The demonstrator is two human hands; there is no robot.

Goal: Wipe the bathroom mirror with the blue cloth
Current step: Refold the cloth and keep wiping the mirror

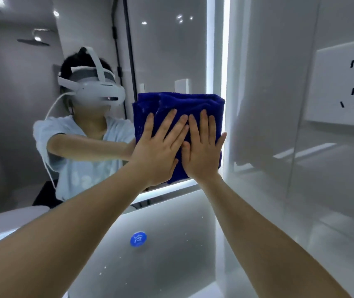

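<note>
- The left hand [156, 151] lies flat against the blue cloth [178, 117], palm down and fingers spread, grasping nothing.
- The right hand [204, 151] lies flat on the same cloth, fingers straight and close together, thumb tucked toward the left hand.
- The two hands sit side by side and touch, the left hand's outer fingers overlapping the inner edge of the right hand.
- The cloth is folded into a thick pad and pressed against the mirror [167, 50], under both palms; most of it shows above the fingertips, and a strip hangs below, between the wrists.
- The cloth sits at the mirror's lower right corner, its right edge on the lit strip [217, 50] that runs up just right of the right hand.
- Another lit strip runs below the hands along the mirror's bottom edge.
- Left of the left hand, the mirror reflects the person wearing a white headset [92, 91] and a light shirt, one arm reaching toward the cloth.
- Right of the right hand, well apart on the glossy wall, is a white wall socket [344, 87].
- Below the forearms lies a pale surface with a round blue sticker [138, 239] between them.
</note>
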